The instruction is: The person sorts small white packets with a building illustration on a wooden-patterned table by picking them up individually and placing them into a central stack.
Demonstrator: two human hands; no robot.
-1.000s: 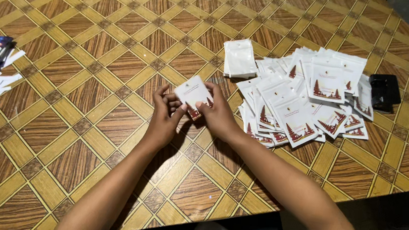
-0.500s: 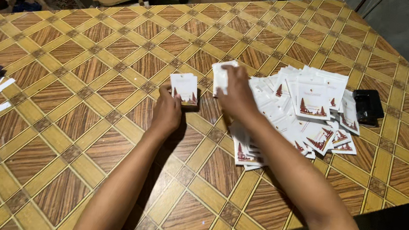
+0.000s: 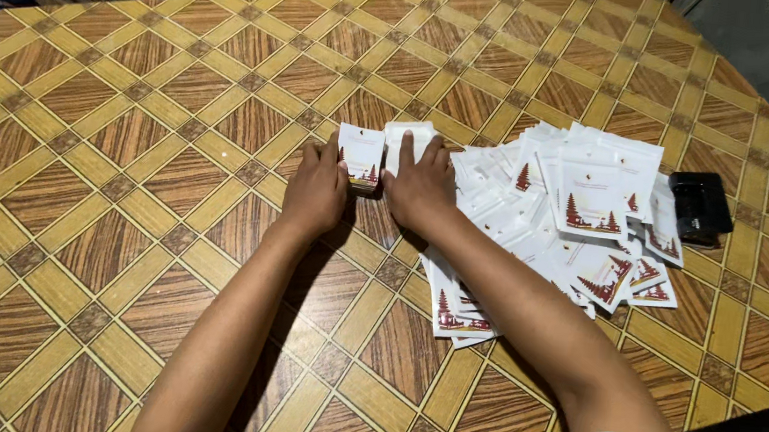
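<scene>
Head view: left hand (image 3: 315,190) flat, fingers pressed on a small stack (image 3: 360,157) of white sachets; right hand (image 3: 422,187) spread flat on a second stack (image 3: 408,135) beside it. Judging by the loose pile (image 3: 582,212) at right on the table (image 3: 121,219), only a little stacked, most left.

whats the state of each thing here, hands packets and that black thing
left hand: flat, fingers on the small packet stack
right hand: flat, on the white packet
small packet stack: squared up, printed side up
white packet: lying flat, blank side up
packet pile: loose, overlapping
black case: shut, lying flat
</scene>
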